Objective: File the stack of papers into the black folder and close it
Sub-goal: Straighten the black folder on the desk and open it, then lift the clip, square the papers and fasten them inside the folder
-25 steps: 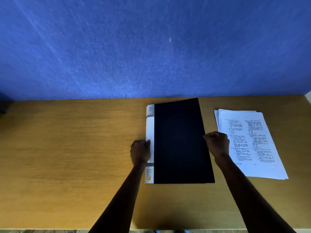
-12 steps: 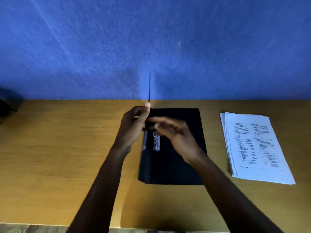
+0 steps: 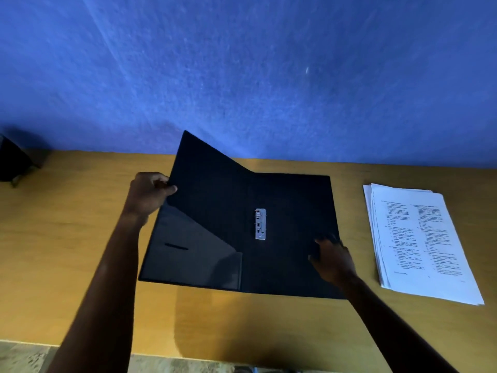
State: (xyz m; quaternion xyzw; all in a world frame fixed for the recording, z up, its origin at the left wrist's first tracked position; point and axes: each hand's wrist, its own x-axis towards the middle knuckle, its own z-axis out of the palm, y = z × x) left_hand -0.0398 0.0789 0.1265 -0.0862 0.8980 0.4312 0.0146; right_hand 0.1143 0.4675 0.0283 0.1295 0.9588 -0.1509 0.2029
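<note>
We see the black folder (image 3: 269,238) swung open now, left hand (image 3: 148,193) fingers clamped on its cover, right hand (image 3: 332,258) fingers spread flat; the papers (image 3: 422,242) wait at the tabletop's right edge.

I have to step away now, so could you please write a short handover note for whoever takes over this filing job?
Left hand: fingers pinch the outer edge of the folder's front cover, holding it part-raised.
Right hand: rests palm down on the right inner panel, holding nothing.
The black folder lies open on the wooden desk; its metal clip shows at the spine, with no sheets on it.
The stack of papers lies flat to the folder's right, apart from it.
Done: folder opened.
Left: lay the cover flat, fix the papers on the clip, close the folder.
</note>
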